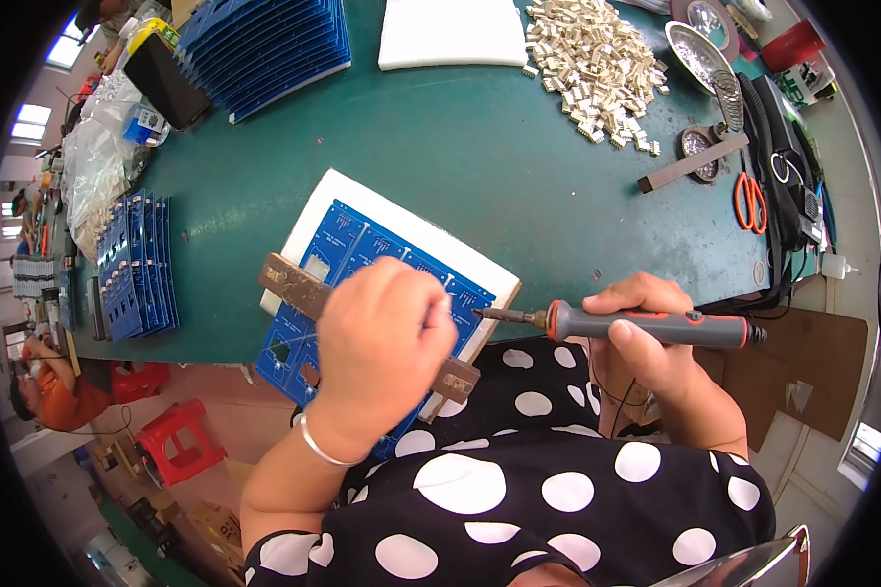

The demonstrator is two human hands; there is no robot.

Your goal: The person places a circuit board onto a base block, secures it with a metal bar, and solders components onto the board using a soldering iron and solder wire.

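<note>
A blue circuit board panel (416, 256) lies tilted on a white foam pad (335, 186) at the table's front edge. Across the board rests a worn brown bar (294, 282). My left hand (387, 328) is closed above the bar's middle and hides part of it. From this hand a thin strand, seemingly solder wire (292, 342), trails left; its other end is hidden by the fingers. My right hand (651, 328) grips a grey and orange soldering iron (646, 326). The iron's tip points left, at the board's right edge close to my left fingers.
Stacked blue boards (264, 49) stand at the far left, with more boards (137, 264) nearer. A white foam block (450, 34) and a heap of small cream connectors (602, 68) lie at the back. Orange-handled scissors (750, 203) and another bar (693, 163) are at right.
</note>
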